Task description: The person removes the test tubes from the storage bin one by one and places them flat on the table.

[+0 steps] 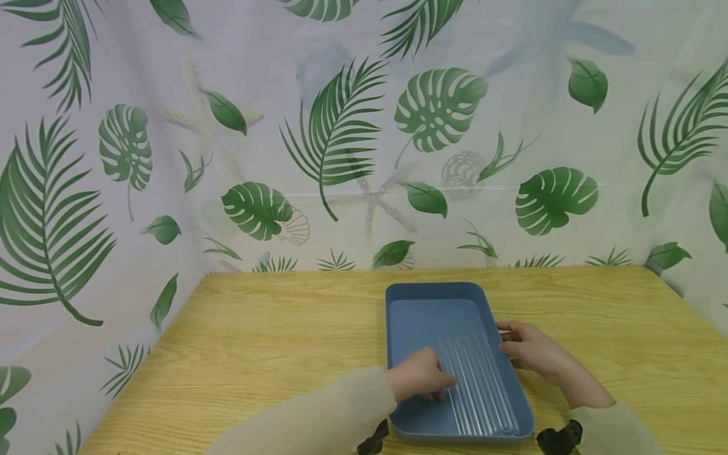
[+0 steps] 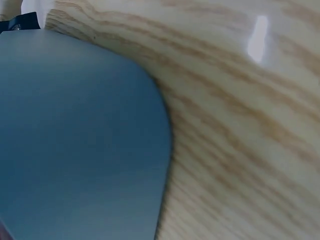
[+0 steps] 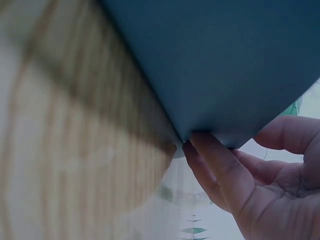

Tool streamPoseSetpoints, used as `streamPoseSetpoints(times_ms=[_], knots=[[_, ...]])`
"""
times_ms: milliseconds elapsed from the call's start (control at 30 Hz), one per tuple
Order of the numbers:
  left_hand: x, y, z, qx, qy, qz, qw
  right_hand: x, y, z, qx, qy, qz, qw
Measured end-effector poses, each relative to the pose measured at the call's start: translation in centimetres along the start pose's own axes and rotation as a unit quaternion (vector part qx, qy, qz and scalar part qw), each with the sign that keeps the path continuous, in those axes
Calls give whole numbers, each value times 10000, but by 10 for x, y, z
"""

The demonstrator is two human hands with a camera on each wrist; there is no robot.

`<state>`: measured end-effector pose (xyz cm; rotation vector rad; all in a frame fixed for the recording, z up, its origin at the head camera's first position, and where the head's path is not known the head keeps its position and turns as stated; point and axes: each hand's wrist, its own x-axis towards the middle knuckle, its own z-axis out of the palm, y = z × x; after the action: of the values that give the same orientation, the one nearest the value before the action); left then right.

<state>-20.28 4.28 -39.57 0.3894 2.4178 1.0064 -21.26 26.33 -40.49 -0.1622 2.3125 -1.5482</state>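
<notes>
A blue rectangular tray (image 1: pixel 432 292) stands on the table. Several long clear rods or tubes (image 1: pixel 483 392) lie side by side along its right part. Reaching in over the left rim, my left hand (image 1: pixel 422 374) has bent fingers at the leftmost clear rod. Whether they pinch it is hidden. My right hand (image 1: pixel 537 354) is outside the tray's right side. In the right wrist view, its fingertips (image 3: pixel 205 142) touch the lower edge of the tray's outer wall (image 3: pixel 215 65). The left wrist view shows the outer tray wall (image 2: pixel 85 130), not the left fingers.
A wood-grain table (image 1: pixel 273 335) extends on both sides of the tray. Behind it hangs a pale cloth (image 1: pixel 352 158) printed with green leaves, continuing along the left side. A dark strap device (image 1: pixel 560 437) sits at the right wrist.
</notes>
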Motion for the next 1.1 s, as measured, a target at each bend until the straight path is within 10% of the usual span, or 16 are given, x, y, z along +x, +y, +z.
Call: streamPoseSetpoints(times_ms=[1100], knots=[[12, 1, -4, 641, -48, -200, 9977, -1, -2, 0, -222, 62, 69, 9997]])
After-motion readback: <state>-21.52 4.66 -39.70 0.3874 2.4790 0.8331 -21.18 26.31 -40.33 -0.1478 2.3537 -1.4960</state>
